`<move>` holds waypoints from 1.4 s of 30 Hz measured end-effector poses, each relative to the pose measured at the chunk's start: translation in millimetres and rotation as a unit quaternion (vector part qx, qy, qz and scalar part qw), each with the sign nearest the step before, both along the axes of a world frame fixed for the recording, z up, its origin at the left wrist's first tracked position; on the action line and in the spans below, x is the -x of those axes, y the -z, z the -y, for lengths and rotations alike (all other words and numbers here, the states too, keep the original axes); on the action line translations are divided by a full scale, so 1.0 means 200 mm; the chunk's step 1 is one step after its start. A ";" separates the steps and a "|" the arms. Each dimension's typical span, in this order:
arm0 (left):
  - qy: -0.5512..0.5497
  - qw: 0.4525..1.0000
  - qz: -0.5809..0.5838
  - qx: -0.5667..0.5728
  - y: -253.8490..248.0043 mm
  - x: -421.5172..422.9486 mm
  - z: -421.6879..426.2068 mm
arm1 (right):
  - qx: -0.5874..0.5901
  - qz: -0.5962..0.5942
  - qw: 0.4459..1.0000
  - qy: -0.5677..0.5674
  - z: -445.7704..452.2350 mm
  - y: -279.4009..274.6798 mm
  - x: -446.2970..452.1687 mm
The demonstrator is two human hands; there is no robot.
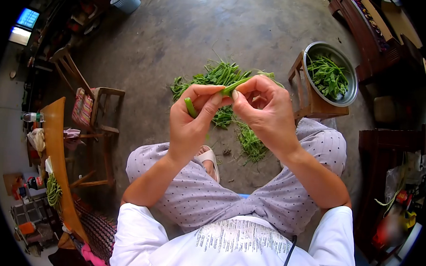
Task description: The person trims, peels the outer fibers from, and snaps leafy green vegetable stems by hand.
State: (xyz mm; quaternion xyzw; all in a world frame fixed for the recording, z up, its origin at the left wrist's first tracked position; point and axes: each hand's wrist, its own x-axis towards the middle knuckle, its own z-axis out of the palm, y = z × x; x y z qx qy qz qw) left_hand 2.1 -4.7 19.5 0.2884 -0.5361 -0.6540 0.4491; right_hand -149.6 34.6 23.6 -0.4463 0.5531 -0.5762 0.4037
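Observation:
In front of me, a thick green vegetable stalk (232, 87) is pinched between the fingertips of both hands. My left hand (190, 124) grips its left part, and a cut green stalk end (190, 107) pokes out between the fingers. My right hand (268, 108) is closed on the stalk's other part, thumb and forefinger pressed together. Below and beyond the hands lies a heap of leafy green stalks (221, 75) on the floor, partly covered by them. A smaller pile of green scraps (252, 143) lies nearer my feet.
A metal basin (355, 90) holding green stalks stands on a wooden stool (315, 108) at my right. On the left are a wooden chair (96, 105) and a wooden table (56, 139). A grey bucket (126, 1) stands farther back.

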 end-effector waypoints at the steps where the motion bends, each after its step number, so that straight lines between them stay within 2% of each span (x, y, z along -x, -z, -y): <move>1: 0.004 1.000 0.001 -0.022 -0.01 0.00 0.00 | 0.004 0.000 1.000 0.004 0.00 0.00 0.00; 3: 0.011 0.998 0.008 -0.053 -0.03 -0.01 0.01 | 0.008 0.000 1.000 0.008 0.00 -0.01 0.00; 5: 0.014 0.998 0.014 -0.062 -0.01 -0.01 0.01 | 0.054 -0.123 0.991 0.029 -0.01 -0.04 0.00; 8: -0.002 1.000 0.030 -0.003 0.03 -0.01 0.03 | 0.080 -0.154 0.984 0.037 -0.02 -0.03 -0.02; 12: -0.020 0.999 0.030 -0.001 0.01 -0.01 0.03 | 0.079 -0.130 0.988 0.036 -0.01 -0.01 -0.02; 14: -0.025 0.999 0.041 -0.007 0.01 -0.02 0.03 | 0.032 -0.084 0.995 0.036 -0.01 0.00 -0.01; 17: -0.052 0.998 0.007 0.026 0.03 -0.04 0.07 | 0.007 -0.083 0.996 0.044 0.00 0.01 0.03; 23: -0.096 0.995 0.012 0.000 -0.03 -0.13 0.13 | -0.010 -0.135 0.989 0.065 0.01 0.06 0.16; 25: -0.109 0.994 0.011 0.002 -0.03 -0.17 0.15 | -0.012 -0.185 0.978 0.091 0.02 0.10 0.22; 29: -0.144 0.988 0.048 0.001 -0.07 -0.28 0.19 | -0.031 -0.234 0.963 0.129 0.00 0.20 0.36; 35: -0.219 0.976 0.021 0.011 -0.10 -0.35 0.24 | -0.093 -0.282 0.947 0.122 -0.04 0.35 0.55; 37: -0.226 0.974 0.019 0.014 -0.11 -0.38 0.26 | -0.135 -0.334 0.926 0.116 -0.06 0.42 0.61; 39: -0.218 0.975 0.021 0.039 -0.10 -0.41 0.27 | -0.146 -0.331 0.927 0.100 -0.07 0.48 0.63; 41: -0.210 0.977 0.024 0.042 -0.11 -0.40 0.26 | -0.219 -0.376 0.900 0.015 -0.09 0.48 0.60; 42: -0.201 0.978 0.027 0.044 -0.12 -0.40 0.25 | -0.191 -0.388 0.901 -0.018 -0.09 0.47 0.58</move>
